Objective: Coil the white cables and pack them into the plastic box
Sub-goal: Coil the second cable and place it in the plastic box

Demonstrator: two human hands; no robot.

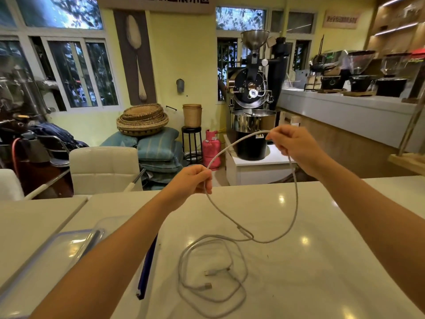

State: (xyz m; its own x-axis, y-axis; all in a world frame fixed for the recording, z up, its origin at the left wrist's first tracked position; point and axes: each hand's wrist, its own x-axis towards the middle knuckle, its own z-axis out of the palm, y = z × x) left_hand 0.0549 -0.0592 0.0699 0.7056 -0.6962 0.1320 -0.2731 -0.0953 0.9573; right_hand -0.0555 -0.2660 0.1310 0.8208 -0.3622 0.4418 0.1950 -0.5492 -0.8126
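Observation:
A white cable point(295, 203) hangs in a wide loop above the white table point(322, 261). My left hand point(192, 180) pinches one part of it and my right hand point(291, 142) pinches another part higher up, with an arc of cable between them. The loop's lowest part, with a plug, touches the table. A second white cable point(212, 276) lies loosely coiled on the table below my hands, its two plugs inside the coil. The clear plastic box point(53, 256) with a blue-edged lid sits at the left, partly hidden behind my left forearm.
A white chair point(103, 168) stands beyond the table's far edge. Further back are blue cushions with baskets, a pink gas cylinder point(211, 149) and a coffee roaster point(251, 100). A counter with grinders runs along the right.

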